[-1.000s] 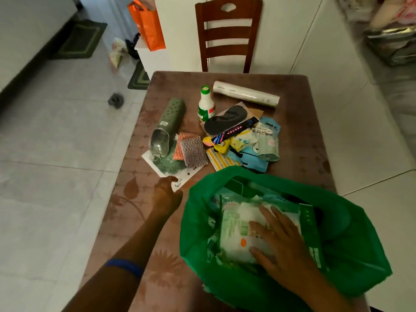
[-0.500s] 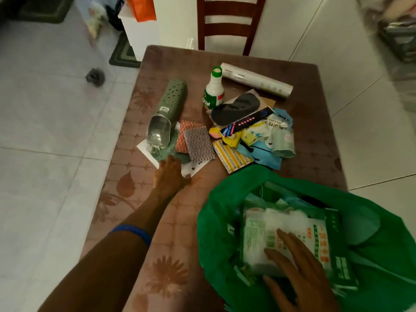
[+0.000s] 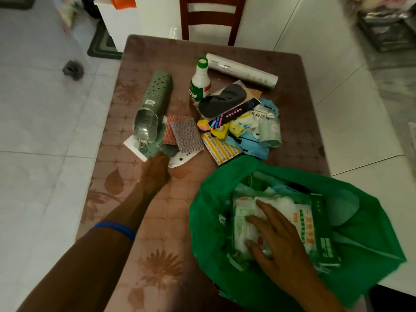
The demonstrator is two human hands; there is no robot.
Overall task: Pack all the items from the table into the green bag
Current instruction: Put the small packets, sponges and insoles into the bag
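Dim, flat indoor light with a greenish cast. My forearms read dark. Soft blur throughout; floor and far corners smeared. Wide-angle bowing bends the table edges. Faint sheen on tiles.

Matt green cloth bag, glossy plastic-wrapped packs inside — perforated plastic case, rough scouring pads, wooden chair

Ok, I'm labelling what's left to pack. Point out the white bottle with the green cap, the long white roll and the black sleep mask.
white bottle point(image 3: 200, 84), head view, on its white body above the label.
long white roll point(image 3: 242, 69), head view, mid-length on its side.
black sleep mask point(image 3: 221, 100), head view, centre of the black fabric.
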